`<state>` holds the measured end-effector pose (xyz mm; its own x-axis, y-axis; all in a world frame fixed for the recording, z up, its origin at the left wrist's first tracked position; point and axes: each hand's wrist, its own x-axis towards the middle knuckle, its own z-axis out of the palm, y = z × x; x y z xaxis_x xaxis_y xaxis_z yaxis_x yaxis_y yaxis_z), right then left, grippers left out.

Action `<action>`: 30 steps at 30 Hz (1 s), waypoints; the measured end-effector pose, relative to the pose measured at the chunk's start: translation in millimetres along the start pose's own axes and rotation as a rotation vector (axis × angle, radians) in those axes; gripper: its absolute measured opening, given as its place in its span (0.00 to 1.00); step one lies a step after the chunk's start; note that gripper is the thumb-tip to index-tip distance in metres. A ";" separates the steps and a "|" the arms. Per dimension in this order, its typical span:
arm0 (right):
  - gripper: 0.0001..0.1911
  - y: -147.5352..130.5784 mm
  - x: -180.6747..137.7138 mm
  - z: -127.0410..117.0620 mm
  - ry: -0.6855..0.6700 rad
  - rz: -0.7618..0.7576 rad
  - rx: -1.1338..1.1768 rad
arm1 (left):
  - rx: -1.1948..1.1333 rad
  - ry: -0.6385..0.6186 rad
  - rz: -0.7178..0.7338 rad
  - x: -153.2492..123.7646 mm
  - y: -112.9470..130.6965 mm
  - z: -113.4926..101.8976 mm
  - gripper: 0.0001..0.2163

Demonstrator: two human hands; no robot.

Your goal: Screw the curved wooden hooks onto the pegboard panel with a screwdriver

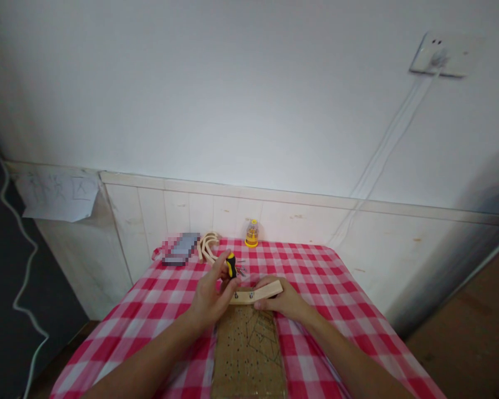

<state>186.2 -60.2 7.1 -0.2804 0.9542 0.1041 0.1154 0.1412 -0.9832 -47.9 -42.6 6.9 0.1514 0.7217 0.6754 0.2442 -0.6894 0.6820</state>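
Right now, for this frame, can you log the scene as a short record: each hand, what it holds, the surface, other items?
left hand: grip closed on a yellow and black screwdriver, held above the left end of the wooden strip
right hand: holds the wooden strip near its right end
under the strip: cardboard sheet
surface: checked cloth, red and white
behind the hands: curved wooden pieces, yellow container, dark flat object
wall: socket with white cables
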 end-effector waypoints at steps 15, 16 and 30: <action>0.22 -8.2 -1.8 3.6 0.000 -0.005 -0.023 | -0.058 -0.013 -0.014 2.4 4.1 -1.6 0.30; 0.22 -8.4 -1.9 3.6 -0.001 -0.008 -0.021 | -0.060 -0.013 -0.015 2.4 4.4 -1.6 0.29; 0.23 -5.6 -1.2 2.7 0.001 -0.006 -0.012 | 0.007 -0.023 0.020 0.9 2.4 -0.5 0.29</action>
<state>183.3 -62.9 12.1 -0.2800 0.9536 0.1105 0.1248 0.1503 -0.9807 -47.6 -43.7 9.3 0.1784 0.7093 0.6820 0.2474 -0.7032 0.6666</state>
